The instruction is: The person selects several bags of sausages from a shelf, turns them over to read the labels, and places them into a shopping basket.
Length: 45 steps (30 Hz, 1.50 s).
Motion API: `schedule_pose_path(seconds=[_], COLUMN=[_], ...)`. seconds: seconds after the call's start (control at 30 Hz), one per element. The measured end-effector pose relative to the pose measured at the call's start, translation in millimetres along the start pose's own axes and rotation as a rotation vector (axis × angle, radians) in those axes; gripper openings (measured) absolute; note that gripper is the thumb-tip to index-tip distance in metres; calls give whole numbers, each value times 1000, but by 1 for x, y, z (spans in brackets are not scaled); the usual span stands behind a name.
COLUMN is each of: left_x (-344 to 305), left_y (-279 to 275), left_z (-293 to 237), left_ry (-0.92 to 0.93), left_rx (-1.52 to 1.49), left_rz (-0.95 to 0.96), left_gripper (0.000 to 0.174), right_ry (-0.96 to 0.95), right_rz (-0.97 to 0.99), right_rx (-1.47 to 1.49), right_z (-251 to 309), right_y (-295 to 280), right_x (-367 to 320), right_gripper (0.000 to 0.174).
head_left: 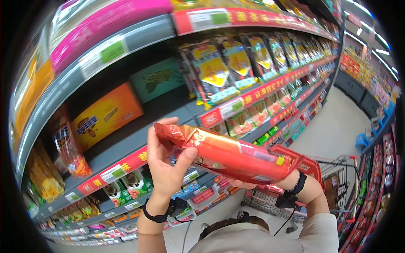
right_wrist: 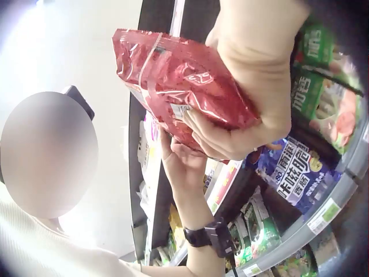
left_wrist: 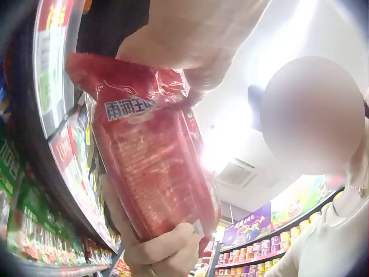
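A long red plastic food packet (head_left: 236, 156) with crimped ends is held up in front of the shelves. My left hand (head_left: 168, 164) grips its left end, thumb on the near face and fingers behind. The right hand (right_wrist: 248, 115) holds the other end, its fingers curled round the edge from below; in the head view the packet hides most of that hand. White and blue print on the packet's underside shows in the left wrist view, where the fingers of the right hand (left_wrist: 164, 251) wrap its lower end.
Stocked shelves (head_left: 168, 14) run along the left, with black-and-yellow bags (head_left: 211, 67) and an orange box (head_left: 107, 116). A shopping cart (head_left: 337, 168) stands at the right, close to my right arm. More shelves (head_left: 386, 168) line the far side of the aisle.
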<state>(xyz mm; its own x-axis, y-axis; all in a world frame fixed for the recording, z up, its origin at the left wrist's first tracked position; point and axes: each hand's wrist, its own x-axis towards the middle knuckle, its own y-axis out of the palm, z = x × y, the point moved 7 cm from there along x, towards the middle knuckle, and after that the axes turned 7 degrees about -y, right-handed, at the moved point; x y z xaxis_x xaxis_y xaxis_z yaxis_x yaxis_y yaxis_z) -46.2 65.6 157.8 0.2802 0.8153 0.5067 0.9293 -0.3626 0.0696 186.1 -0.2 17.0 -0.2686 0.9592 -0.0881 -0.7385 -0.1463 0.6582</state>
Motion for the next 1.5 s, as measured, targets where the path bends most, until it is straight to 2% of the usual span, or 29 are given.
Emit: schedule_pose_path(seconds=[0.03,0.13,0.2,0.57,1.07,1.13,1.2,1.27,1.3,1.33,1.4,1.47,1.5], left_x=[2,2,3,-5,-7,-7,-8,-16,-21,-29,-54,-92,-110], left_y=[9,33,50,128,178,183,195,207,218,228,246,268,277], left_z=[2,14,19,37,86,102,119,146,160,181,236,295,308], left_ry=[40,-26,21,12,-61,-61,-41,-92,-91,-142,-408,-802,-1020], left_rx=[-18,-29,-7,-74,-43,87,198,288,397,415,177,-92,-201], left_rz=[-16,-40,-19,25,74,120,124,138,227,309,379,509,592], left_gripper=[51,44,39,47,48,49,64,68,73,78,79,74,70], right_ry=[-18,-58,-79,-150,-165,-165,-157,-150,-74,-1,-184,-310,-350], right_rz=[-16,-66,-87,-139,-167,-159,-162,-174,-249,-322,-493,-669,-756], right_rx=[21,77,103,187,274,273,285,297,222,145,-100,-292,-416], right_z=[-4,11,12,23,36,36,33,29,22,15,18,0,-14], right_y=[-2,-8,-22,-70,-126,-137,-145,-156,-173,-190,-208,-246,-270], right_x=[-3,0,-16,-58,-83,-103,-106,-109,-109,-110,-123,-126,-128], right_gripper=[51,51,51,50,50,50,50,50,49,48,46,50,51])
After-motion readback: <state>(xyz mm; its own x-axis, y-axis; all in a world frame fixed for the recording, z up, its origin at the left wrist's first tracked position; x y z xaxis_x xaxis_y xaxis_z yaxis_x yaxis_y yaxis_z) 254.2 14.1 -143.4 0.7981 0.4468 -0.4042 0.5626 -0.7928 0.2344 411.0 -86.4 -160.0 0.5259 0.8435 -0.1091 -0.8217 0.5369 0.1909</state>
